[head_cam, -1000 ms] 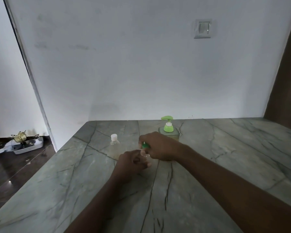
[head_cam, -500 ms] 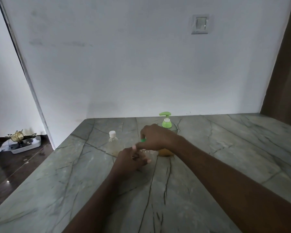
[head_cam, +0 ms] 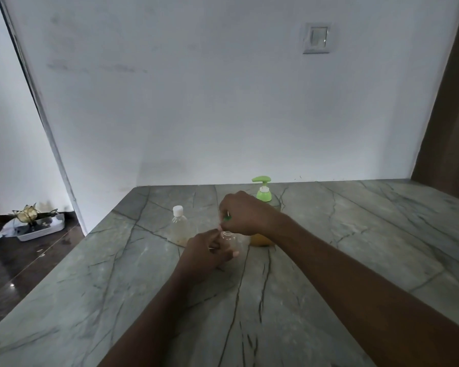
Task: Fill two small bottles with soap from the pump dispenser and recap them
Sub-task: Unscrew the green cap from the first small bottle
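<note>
At frame centre my left hand (head_cam: 206, 251) grips the small clear plastic bottle (head_cam: 229, 238); my right hand (head_cam: 245, 213) pinches its green cap (head_cam: 226, 219). Tilting could spill soap.

Pump dispenser (head_cam: 263, 193): lime-green head and collar, amber-orange soap low in its clear body. Left small bottle (head_cam: 179, 225): white cap, clear, faint yellowish tint. Green cap (head_cam: 226, 219) showed under the right hand (head_cam: 245, 214). Table (head_cam: 355, 247): grey-green marble, dark branching veins. Wall (head_cam: 196, 102): plain white.
</note>
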